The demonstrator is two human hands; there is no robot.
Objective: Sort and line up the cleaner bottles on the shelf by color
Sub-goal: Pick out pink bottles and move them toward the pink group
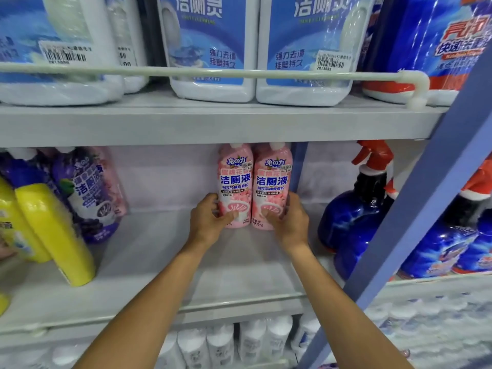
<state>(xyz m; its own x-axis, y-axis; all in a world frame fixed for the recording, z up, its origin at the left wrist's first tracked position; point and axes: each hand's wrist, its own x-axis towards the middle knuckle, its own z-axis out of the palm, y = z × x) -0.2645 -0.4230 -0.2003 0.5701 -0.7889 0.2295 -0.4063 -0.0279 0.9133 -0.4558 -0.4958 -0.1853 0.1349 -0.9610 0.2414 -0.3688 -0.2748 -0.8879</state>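
Observation:
Two pink cleaner bottles stand upright, side by side and touching, at the back of the middle shelf (165,251). My left hand (209,221) grips the left pink bottle (234,179) low on its side, thumb across the label. My right hand (288,222) holds the right pink bottle (272,182) the same way. To the left stand purple bottles (87,193) and yellow bottles (53,233), the yellow ones leaning. Blue spray bottles with red triggers (356,209) stand at the right.
The upper shelf carries white jugs with blue labels (210,49) behind a white guard rail (213,73). A blue upright post (415,217) slants across the right side. White bottles (234,342) fill the lower shelf. Bare shelf lies either side of the pink pair.

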